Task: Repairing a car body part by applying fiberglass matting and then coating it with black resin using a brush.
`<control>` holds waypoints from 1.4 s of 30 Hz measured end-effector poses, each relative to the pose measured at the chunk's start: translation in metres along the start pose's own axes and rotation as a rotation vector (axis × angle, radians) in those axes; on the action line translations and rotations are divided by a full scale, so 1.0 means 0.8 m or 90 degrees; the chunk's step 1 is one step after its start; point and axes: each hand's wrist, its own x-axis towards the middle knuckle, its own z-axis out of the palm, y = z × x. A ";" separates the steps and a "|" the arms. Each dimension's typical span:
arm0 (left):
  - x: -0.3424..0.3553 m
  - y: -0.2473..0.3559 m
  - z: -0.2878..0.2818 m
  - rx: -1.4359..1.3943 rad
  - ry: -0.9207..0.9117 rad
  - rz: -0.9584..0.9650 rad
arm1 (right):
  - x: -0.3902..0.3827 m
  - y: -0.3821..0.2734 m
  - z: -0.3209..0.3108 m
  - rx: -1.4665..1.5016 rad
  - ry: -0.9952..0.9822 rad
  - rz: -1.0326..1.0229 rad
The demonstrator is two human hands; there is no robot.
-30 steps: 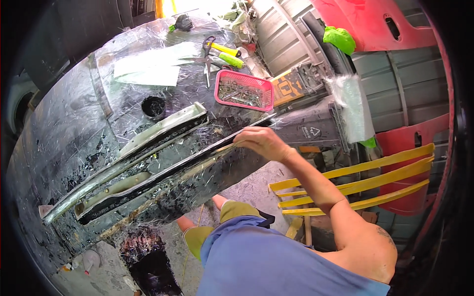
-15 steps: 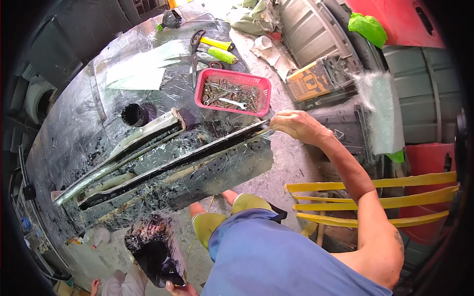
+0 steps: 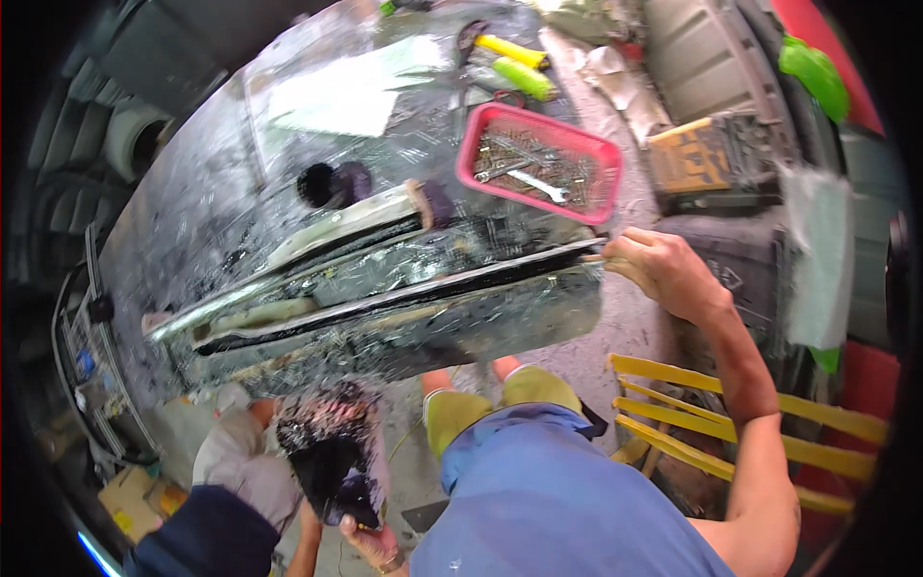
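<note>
My right hand point(image 3: 663, 274) is closed in a pinch at the right end of a long narrow channel piece point(image 3: 413, 298), pale-edged with a wet black inside, lying along the near side of the table. Low in the view, my left hand point(image 3: 367, 542) grips the near edge of an open container point(image 3: 336, 471) smeared with black, a dark pool inside it. A second channel piece point(image 3: 356, 219), pale and glossy, rests just beyond the first. Behind that stands a small black-coated pot point(image 3: 317, 185).
A pink basket point(image 3: 606, 207) of bolts and wrenches stands past my right hand on the dark table point(image 3: 207, 226). Beyond are scissors point(image 3: 468, 43), a yellow handle point(image 3: 510, 50), a green roller point(image 3: 526, 79) and white sheets point(image 3: 336, 101). Yellow slats point(image 3: 673, 442) are at right; another person's navy sleeve point(image 3: 207, 539) is lower left.
The whole scene has shifted right and somewhat up in the view. More of the other person shows at lower left. My right hand stays at the channel's end; my left keeps the container.
</note>
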 end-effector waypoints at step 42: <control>0.174 -0.067 -0.109 -0.082 -0.089 -0.254 | 0.179 -0.282 0.272 0.309 0.072 0.007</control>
